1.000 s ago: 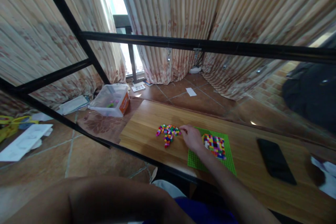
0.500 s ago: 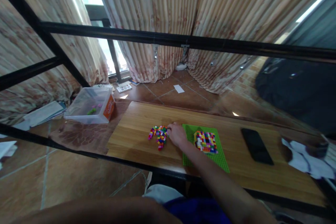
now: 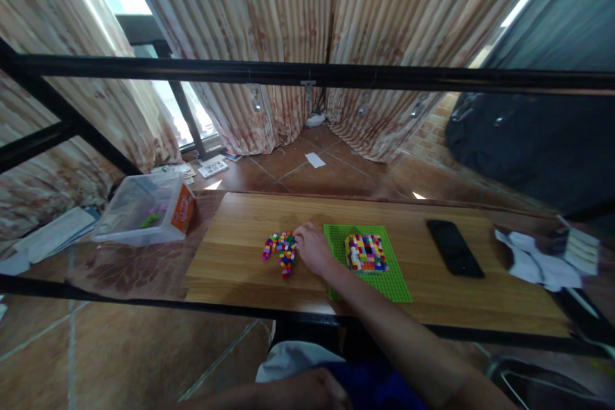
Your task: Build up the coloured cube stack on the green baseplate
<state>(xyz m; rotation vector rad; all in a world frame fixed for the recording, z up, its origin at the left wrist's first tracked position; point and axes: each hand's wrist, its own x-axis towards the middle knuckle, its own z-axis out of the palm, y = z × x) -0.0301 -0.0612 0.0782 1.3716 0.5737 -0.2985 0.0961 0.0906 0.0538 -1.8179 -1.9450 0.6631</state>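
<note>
My right hand (image 3: pixel 313 250) reaches over the wooden board, its fingers bent together at the right edge of a loose pile of small coloured toy bricks (image 3: pixel 287 255). What lies between the fingertips is too small to make out. Beside the wrist is a green baseplate (image 3: pixel 396 278), partly under my forearm. On it stands a low block-shaped build of many-coloured bricks (image 3: pixel 368 253) with a dark gap in its top. My left hand (image 3: pixel 321 389) is low by my lap at the bottom edge; its fingers are mostly hidden.
A black phone (image 3: pixel 454 247) lies on the board (image 3: pixel 230 269) right of the baseplate. Crumpled white papers (image 3: pixel 538 262) are at the far right. To the left stands a clear plastic box (image 3: pixel 144 208) holding a few green and pink pieces. A black bar (image 3: pixel 216 69) crosses beyond the board.
The camera view has shifted and levelled. My right hand stays at the pile's right edge. My left hand now shows at the bottom, where mostly a blurred forearm was seen.
</note>
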